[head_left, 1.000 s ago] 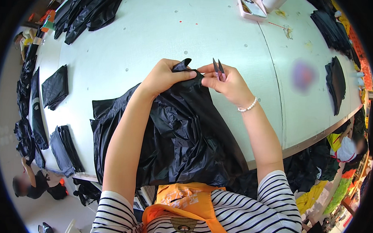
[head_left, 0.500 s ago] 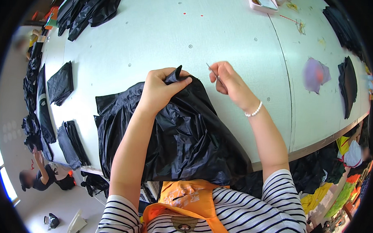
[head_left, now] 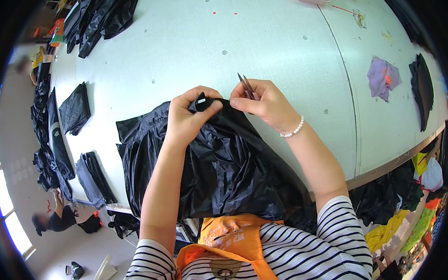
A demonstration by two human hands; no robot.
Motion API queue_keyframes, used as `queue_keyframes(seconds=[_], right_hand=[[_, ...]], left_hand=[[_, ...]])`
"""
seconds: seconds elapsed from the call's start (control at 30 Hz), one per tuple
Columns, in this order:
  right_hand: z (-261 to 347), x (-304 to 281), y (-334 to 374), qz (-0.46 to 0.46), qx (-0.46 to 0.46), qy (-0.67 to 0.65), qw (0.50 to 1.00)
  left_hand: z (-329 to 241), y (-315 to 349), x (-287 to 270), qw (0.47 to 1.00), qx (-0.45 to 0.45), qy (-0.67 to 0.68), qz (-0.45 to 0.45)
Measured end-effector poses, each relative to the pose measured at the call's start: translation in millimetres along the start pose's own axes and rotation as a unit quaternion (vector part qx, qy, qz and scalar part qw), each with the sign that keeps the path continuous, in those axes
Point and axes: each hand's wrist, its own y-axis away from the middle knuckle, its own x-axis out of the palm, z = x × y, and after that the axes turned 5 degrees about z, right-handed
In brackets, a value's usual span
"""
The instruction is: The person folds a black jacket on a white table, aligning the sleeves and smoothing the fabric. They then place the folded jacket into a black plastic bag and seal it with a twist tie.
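Observation:
A glossy black fabric garment (head_left: 223,164) lies bunched over the near edge of the table, in front of my orange apron. My left hand (head_left: 191,114) pinches its upper edge between thumb and fingers, where a folded bit with a small white tag (head_left: 201,101) sticks up. Tucked in my right hand (head_left: 267,106) is a pair of small pointed thread snips (head_left: 246,85), its two dark tips pointing away from me and slightly apart. The thumb and fingertips of this hand meet at the garment's edge, just right of my left thumb; whether they grip the fabric is unclear.
Folded black pieces lie along the table's left (head_left: 74,107) and right (head_left: 422,92) sides, with more black fabric (head_left: 107,12) at the far left. A purple cloth scrap (head_left: 382,78) rests on the right. Beyond the left edge is another person (head_left: 58,218).
My right hand has come left and down to the garment's edge beside my left hand, and the snips now show two tips. My left hand keeps its pinch. The view has shifted slightly.

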Motion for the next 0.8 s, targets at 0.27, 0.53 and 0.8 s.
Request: queue_keyframes(seconds=[0.27,0.53,0.8], right_hand=[[8.3,-0.5,-12.7,0.030,0.020,0.004,0.999],[4.5,-6.9,-12.0,-0.021,0.064,-0.068,0.995],[-12.0,-0.6,18.4,-0.031,0.010,0.110,0.993]], left_hand=[[-3.0,2.3,5.9,0.998,-0.014,-0.051,-0.036],[-2.2,3.1,5.1,0.996,0.015,-0.071,-0.058],[10.4,2.7,8.8,0.977,0.157,-0.107,-0.100]])
